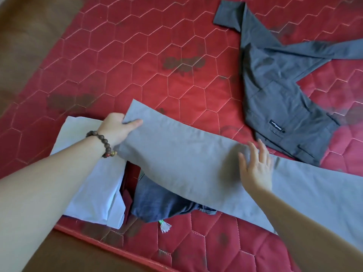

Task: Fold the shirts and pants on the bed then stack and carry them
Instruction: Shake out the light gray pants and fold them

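Nearest, the light grey pants (pixel 196 169) lie as a long band across the bed (pixel 137 55), their long axis running left to right under both hands. The right hand (pixel 257 167) rests flat and spread at mid-length; the left hand (pixel 119 130) grips the raised leg end, best placed to carry it rightward. Farther off lies the dark grey shirt (pixel 279 95), unfolded.

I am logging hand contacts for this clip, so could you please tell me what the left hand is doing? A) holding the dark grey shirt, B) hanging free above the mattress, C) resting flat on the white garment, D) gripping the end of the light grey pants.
D: the left hand curls its fingers round the end of the light grey pants, lifted above the white garment.
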`<state>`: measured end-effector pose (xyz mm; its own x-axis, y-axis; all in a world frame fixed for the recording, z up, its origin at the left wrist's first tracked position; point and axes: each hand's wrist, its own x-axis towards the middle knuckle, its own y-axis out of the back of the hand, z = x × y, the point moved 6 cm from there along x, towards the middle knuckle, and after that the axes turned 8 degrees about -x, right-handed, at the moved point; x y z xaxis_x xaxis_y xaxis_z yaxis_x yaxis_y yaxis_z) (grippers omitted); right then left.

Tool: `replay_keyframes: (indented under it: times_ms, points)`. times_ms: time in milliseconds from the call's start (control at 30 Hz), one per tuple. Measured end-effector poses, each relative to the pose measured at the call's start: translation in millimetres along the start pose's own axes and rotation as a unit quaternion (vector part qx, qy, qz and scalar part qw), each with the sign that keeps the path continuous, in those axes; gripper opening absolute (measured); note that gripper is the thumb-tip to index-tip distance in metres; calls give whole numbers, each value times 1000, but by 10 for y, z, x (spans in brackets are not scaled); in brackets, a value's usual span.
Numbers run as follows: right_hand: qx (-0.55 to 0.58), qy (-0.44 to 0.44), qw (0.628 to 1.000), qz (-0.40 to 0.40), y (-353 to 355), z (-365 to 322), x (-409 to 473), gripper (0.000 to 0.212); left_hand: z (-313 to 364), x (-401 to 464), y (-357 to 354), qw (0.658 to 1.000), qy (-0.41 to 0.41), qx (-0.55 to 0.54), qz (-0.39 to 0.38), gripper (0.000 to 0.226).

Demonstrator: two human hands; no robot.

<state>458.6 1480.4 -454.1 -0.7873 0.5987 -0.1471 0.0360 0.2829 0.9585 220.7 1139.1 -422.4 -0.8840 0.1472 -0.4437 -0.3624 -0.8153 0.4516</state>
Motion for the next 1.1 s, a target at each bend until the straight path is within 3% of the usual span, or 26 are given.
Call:
replay_keyframes:
  times_ms: [167,300,400,567,667,767,833,933,1033,1100]
  points:
    - [-102,-132,983,-76,42,1287,-551,56,172,-99,131,999,-38,-34,-10,63]
    - [-118,-213,959,-145,-159,1610,-685,59,-64,-62,38,995,-2,-87,-48,48]
    - [-95,-218,960,-145,-365,1209,-528,61,-257,-85,-75,993,16,-81,-81,39]
    - [4,-93,989,-113,-607,-525,-152,62,-347,-139,-76,997,1,-23,-77,31]
    - [-13,26,994,-104,-655,-1520,-195,63,-226,-134,-20,998,-41,19,-44,24]
    - [-10,207,968,-143,-783,-2335,-589,62,-164,-136,-43,997,-55,22,-44,33]
    - [27,268,948,-170,-802,-2526,-804,60,-161,-180,-69,997,-57,16,-46,28]
    - [48,248,959,-126,-646,-2143,-836,55,-291,-315,-68,994,3,-101,-49,24]
    - [38,111,992,-33,-418,-1210,-713,55,-491,-446,-163,969,100,-200,-103,20]
    - [12,13,999,-50,-366,-535,-627,57,-569,-497,-209,972,110,-170,-122,21]
